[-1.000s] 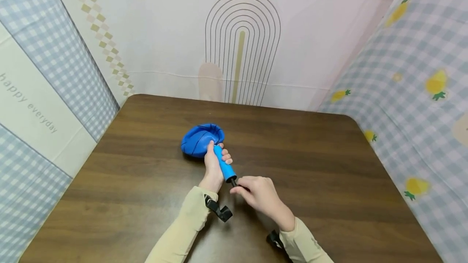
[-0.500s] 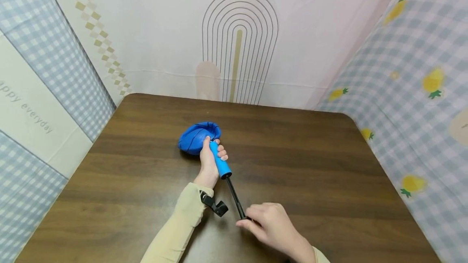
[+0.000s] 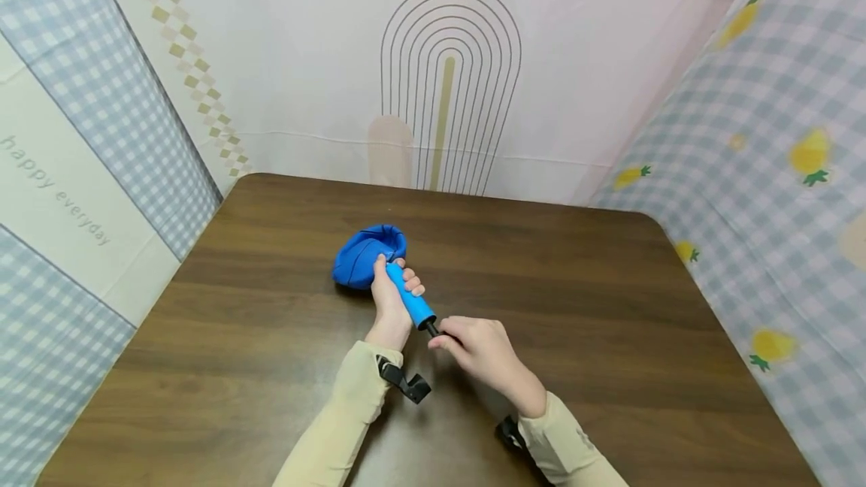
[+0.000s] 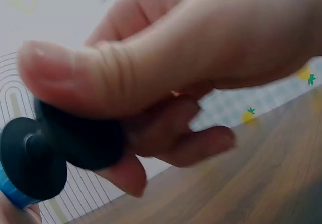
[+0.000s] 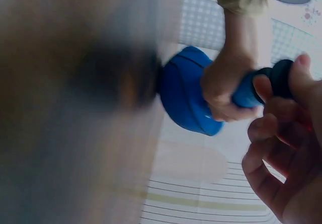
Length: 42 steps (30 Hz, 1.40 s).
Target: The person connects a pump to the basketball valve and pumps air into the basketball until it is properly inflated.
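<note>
A dented, half-flat blue ball (image 3: 355,260) with black seam lines sits on the table. My left hand (image 3: 391,305) grips the blue barrel of a hand pump (image 3: 418,308), its front end up against the ball. How the pump joins the ball is hidden behind the left fingers. With thumb and fingers my right hand (image 3: 483,352) pinches the pump's black handle (image 4: 80,141), large in the left wrist view. Only a short stretch of black rod (image 3: 431,329) shows between barrel and handle. In the right wrist view, the ball (image 5: 186,90) bulges beside the left hand (image 5: 229,85).
The dark wooden table (image 3: 575,284) reaches back to a pale curtain (image 3: 304,58) printed with arches. Checked cloth (image 3: 731,186) hangs on both sides. Black straps with mounts (image 3: 406,382) are on both wrists.
The right hand first drew the handle back toward the body, baring a long rod. It has since pushed the rod back into the barrel. The left hand has stayed on the pump.
</note>
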Tool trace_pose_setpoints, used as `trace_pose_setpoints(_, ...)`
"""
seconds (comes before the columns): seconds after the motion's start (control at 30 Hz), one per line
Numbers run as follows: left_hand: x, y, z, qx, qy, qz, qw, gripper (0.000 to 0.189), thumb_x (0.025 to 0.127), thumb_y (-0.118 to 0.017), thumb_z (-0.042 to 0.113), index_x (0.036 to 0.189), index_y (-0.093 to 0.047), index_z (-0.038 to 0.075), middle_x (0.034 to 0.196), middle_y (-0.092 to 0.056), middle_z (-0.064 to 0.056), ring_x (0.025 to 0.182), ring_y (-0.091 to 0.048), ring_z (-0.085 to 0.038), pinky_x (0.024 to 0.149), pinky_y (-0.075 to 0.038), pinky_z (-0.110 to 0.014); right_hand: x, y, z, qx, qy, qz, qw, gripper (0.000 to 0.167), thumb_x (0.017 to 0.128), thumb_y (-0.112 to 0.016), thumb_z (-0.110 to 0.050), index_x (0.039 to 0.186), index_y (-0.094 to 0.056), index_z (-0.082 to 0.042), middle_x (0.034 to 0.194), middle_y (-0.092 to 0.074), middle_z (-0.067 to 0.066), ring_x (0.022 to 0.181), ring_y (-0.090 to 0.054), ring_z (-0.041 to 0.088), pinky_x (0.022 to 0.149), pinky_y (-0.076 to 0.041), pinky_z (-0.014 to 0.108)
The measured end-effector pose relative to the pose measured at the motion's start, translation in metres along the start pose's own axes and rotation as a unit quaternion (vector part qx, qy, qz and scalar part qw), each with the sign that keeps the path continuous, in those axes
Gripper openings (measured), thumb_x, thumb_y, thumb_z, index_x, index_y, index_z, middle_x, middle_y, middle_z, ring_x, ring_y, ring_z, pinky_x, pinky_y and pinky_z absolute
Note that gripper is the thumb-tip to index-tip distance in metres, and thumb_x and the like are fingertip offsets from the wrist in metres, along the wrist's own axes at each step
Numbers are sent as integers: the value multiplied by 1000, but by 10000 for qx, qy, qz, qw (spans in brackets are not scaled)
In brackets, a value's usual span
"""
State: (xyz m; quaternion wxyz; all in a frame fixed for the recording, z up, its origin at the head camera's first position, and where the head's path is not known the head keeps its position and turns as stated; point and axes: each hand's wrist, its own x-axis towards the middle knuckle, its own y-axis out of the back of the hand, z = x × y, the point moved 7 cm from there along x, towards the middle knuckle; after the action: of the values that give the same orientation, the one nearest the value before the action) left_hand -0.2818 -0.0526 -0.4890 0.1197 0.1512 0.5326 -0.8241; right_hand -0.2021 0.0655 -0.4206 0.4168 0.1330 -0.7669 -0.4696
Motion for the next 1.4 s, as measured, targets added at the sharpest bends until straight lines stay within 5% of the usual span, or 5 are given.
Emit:
trace_pose_setpoints(0.23,4,2,-5,242,-13,-2,9997,41,101,-36,49,78,-43,16,54,-41,5,40,-35,-6,42,-32,-18,-22,1,6,350,-589,-96,9976,32,88,-67,-42,66,-52,-24,56,-35,-14,50,-26,-9,48,-20,6)
trace_pose_setpoints(0.57,10,-4,4,59,-65,265,9996,42,100,-37,52,78,-43,17,55,-39,5,41,-33,-7,43,-32,-19,-64,44,0,569,-1016,145,9931,19,81,-76,-30,76,-58,-27,59,-35,-20,54,-27,-14,50,-24,3)
trace_pose_setpoints(0.77,10,-7,-4,-69,-180,349,9992,41,100,-37,51,79,-43,17,55,-39,5,42,-34,-6,43,-33,-18,-50,34,12,256,-986,172,9946,17,77,-76,-24,78,-60,-20,60,-42,-16,53,-28,-10,49,-25,7)
trace_pose_setpoints(1.03,6,-1,-13,79,-228,288,9993,40,100,-38,49,78,-43,17,54,-39,5,40,-35,-6,43,-33,-19,-19,-3,21,638,-1510,-368,9858,13,85,-72,-27,81,-64,-18,61,-43,-13,52,-33,-5,49,-30,14)
trace_pose_setpoints(1.4,15,-6,3,-33,-97,157,9998,41,100,-37,51,78,-43,17,55,-39,6,41,-34,-6,43,-32,-18,-57,39,7,805,-1350,67,9875,16,79,-78,-26,83,-63,-24,63,-37,-19,55,-31,-11,52,-30,7)
